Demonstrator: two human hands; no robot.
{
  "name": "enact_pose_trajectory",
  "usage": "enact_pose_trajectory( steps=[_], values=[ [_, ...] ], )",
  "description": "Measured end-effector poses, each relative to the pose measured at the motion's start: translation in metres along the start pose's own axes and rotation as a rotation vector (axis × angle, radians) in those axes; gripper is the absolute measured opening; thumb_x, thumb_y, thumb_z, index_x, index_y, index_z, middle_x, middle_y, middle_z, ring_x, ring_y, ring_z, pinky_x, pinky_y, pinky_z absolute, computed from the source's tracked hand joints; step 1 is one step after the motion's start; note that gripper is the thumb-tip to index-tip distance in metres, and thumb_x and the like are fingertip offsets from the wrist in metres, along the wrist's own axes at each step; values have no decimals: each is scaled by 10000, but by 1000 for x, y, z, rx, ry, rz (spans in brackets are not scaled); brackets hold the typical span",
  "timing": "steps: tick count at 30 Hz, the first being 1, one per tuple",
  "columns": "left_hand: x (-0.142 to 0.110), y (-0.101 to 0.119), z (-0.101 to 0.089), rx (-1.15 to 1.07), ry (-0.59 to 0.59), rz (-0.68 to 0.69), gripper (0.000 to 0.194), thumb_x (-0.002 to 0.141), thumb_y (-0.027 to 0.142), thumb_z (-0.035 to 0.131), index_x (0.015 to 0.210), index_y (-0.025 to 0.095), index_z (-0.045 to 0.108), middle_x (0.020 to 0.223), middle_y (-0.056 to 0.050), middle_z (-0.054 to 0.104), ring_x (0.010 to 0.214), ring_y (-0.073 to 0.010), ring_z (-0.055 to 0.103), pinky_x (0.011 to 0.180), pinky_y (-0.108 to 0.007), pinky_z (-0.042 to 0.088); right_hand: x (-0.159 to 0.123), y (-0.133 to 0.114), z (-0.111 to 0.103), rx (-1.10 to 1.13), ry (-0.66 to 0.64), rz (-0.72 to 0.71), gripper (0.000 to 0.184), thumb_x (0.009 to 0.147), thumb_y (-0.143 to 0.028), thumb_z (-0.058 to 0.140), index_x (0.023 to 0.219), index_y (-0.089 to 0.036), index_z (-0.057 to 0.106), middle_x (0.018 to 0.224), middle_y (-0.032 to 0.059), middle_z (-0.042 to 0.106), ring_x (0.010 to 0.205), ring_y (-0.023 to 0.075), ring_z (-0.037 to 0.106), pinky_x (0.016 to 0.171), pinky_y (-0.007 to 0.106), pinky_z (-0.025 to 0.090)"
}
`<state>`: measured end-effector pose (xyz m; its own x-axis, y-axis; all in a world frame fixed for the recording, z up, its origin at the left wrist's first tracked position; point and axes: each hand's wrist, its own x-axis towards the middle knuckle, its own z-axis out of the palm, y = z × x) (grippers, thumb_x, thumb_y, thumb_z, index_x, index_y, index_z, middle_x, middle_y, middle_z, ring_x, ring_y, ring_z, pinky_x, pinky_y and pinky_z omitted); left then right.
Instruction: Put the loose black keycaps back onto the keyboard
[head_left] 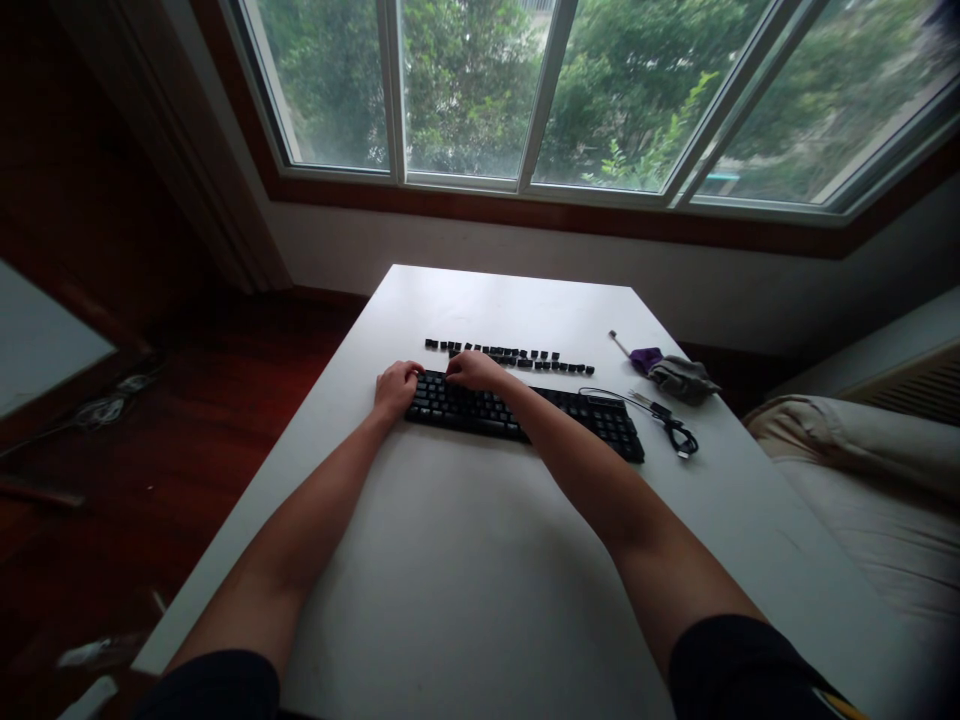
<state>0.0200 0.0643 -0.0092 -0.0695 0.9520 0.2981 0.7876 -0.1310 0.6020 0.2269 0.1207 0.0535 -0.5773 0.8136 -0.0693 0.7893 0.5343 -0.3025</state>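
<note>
A black computer keyboard [480, 412] lies across the white table in front of me. At its left end, my left hand [397, 388] grips the corner, with the thumb near the top edge. My right hand [474, 370] is over the upper left part of the keyboard. Its fingers are pinched together and point down at the keys; whatever sits between them is too small and dark to make out. Just beyond the keyboard, loose black keycaps [564, 367] are lined up in two rows, partly hidden behind my right hand.
To the right on the white table [480, 560] lie a coiled black cable [679, 438], a crumpled grey cloth [682, 378] with a purple part, and a thin stick with a dark tip [619, 343]. A window stands beyond the table. A beige padded seat [840, 480] is at the right.
</note>
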Motion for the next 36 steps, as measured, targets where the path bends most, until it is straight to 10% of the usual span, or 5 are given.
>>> enact_pose_trajectory(
  steps=[26,36],
  values=[
    [2,-5,5,32,23,33,272,926,207,475,1022,288,717,1051,-13,704,1017,-203,633,924,-327,480,-28,-34,15,-201,108,78,229,954,-279,554,1066,-196,736,1104,121,725,1043,258,664,845,303,494],
    [2,-6,4,8,16,31,266,922,194,490,1022,284,719,1042,-16,706,1014,-202,635,913,-320,478,-17,-11,20,-114,240,87,257,993,-352,510,1022,-230,733,1064,75,722,975,224,646,803,288,450]
  ],
)
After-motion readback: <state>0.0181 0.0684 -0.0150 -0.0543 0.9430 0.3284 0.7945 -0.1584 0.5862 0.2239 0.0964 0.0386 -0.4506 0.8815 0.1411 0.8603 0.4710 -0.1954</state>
